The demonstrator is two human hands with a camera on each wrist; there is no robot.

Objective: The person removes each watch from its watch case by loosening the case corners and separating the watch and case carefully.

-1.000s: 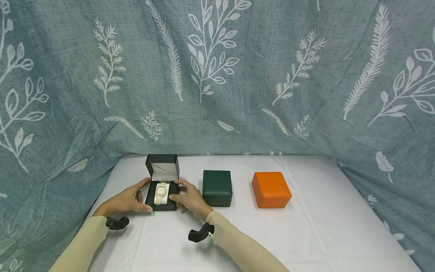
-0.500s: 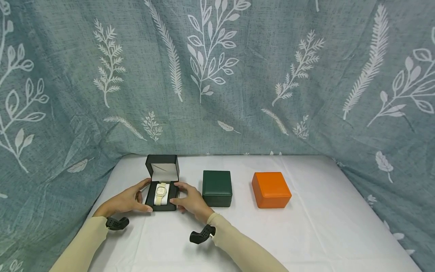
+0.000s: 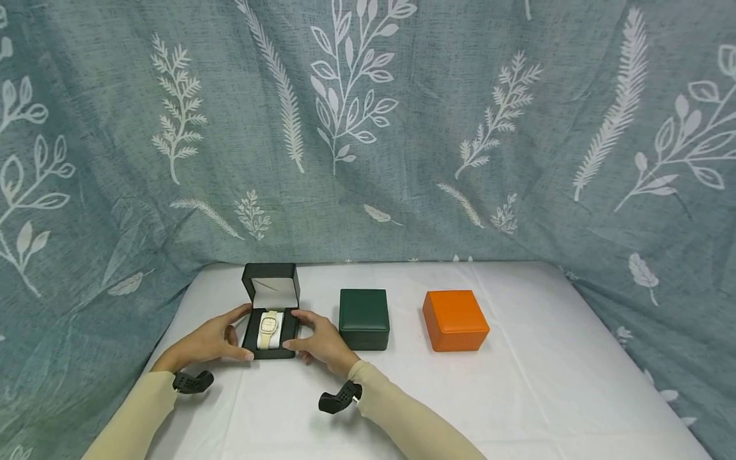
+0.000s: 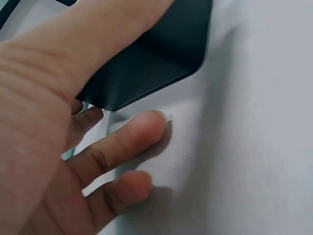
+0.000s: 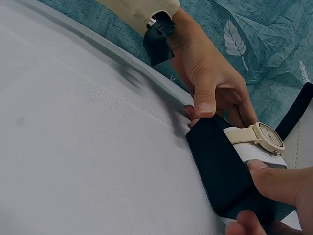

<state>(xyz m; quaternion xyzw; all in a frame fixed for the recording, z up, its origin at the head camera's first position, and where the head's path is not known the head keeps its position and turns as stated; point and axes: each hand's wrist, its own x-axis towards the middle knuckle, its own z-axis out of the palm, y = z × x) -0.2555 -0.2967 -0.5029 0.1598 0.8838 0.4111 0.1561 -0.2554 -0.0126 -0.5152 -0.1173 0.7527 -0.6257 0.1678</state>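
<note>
A black watch box (image 3: 270, 272) stands on the table with its lid raised, showing a pale lining. Inside, a cream watch (image 3: 268, 324) wraps a white cushion; its square dial also shows in the right wrist view, above the box's dark front (image 5: 212, 159). My left hand (image 3: 208, 340) grips the left side, thumb by the front corner and index finger near the hinge. In the left wrist view two fingers (image 4: 142, 128) extend beside the box. My right hand (image 3: 324, 342) holds the right side, its thumb on the inner edge.
A closed dark green box (image 3: 364, 310) stands just right of my right hand. Farther right is a closed orange box (image 3: 455, 310), slightly turned. White cloth (image 3: 546, 396) covers the table, and a patterned blue-green curtain (image 3: 402, 211) hangs behind it.
My right thumb and index finger have slid slightly toward the front along the box's right side. The left hand keeps its place, and the head view has shifted a little.
</note>
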